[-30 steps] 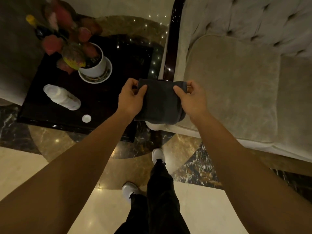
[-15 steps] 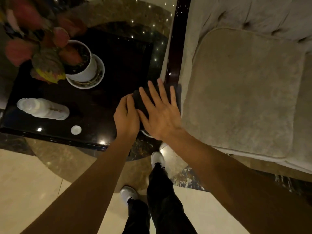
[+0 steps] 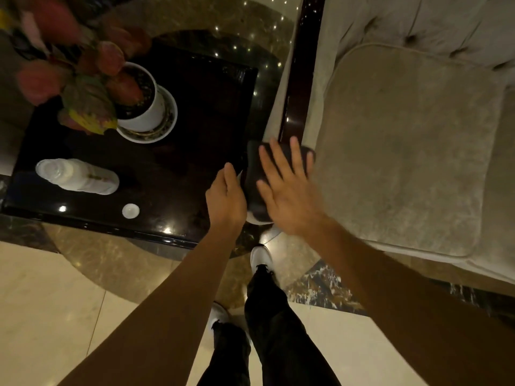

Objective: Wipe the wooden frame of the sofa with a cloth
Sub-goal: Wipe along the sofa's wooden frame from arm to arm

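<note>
A dark grey cloth (image 3: 255, 176) lies draped over the front end of the sofa's armrest. The glossy dark wooden frame (image 3: 299, 87) runs along the armrest top, away from me. My right hand (image 3: 287, 190) rests flat on the cloth with fingers spread, pressing it against the wood. My left hand (image 3: 225, 199) is beside the cloth's left edge, fingers together and loosely curled, touching its side. The beige sofa seat cushion (image 3: 404, 151) lies to the right of the armrest.
A black glossy side table (image 3: 195, 112) stands left of the armrest, close to it. On it are a white potted plant (image 3: 139, 107), a white bottle lying on its side (image 3: 78, 176) and a small white cap (image 3: 131, 211). My legs and white shoes are below on the marble floor.
One second ago both hands held the cloth up by its top corners. Since then the cloth came down onto the armrest end, and my right hand went flat on it.
</note>
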Demonstrator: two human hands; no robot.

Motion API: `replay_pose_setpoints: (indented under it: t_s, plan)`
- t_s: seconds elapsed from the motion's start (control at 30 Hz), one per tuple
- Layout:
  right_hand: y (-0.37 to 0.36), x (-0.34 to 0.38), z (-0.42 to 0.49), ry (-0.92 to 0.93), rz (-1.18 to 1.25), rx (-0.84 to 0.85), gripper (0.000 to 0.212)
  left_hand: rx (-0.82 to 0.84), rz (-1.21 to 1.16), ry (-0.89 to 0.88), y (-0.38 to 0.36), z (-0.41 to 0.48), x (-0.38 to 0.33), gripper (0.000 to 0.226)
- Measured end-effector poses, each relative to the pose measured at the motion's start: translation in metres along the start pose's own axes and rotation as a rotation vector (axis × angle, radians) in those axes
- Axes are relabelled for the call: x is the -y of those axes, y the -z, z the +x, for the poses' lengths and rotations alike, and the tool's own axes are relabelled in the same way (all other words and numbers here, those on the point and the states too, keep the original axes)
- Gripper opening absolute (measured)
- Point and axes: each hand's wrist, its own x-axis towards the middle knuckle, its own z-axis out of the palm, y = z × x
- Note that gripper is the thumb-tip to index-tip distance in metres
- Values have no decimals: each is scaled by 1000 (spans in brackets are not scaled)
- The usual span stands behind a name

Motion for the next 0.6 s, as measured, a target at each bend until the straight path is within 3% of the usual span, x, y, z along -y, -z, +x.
replay_pose_setpoints:
  t_s: [0.07, 0.17, 0.27, 0.33, 0.43, 0.53, 0.6]
  plan:
    - [12, -18, 42, -15, -72, -90, 62, -38, 100, -96, 2, 0, 4, 34]
    - [5, 1, 43, -190, -12, -200, 61, -88, 213, -203, 11, 6, 9, 41]
    - [-12, 43, -17, -243, 86, -110, 61, -109, 317, -253, 14, 8, 8, 57]
    - [-9, 34, -19, -139, 81, -65, 60, -83, 328, -234, 12, 8, 5, 59]
    - [11, -11, 37, -78, -16, -152, 60, -82, 332, -245, 6, 10, 3, 59]
    - [9, -14, 61, -190, 17, -255, 64, -119, 261, -231, -1, 12, -6, 57]
    - [-7, 12, 28, -253, 99, -246, 62, -151, 134, -113, -8, 14, -9, 52]
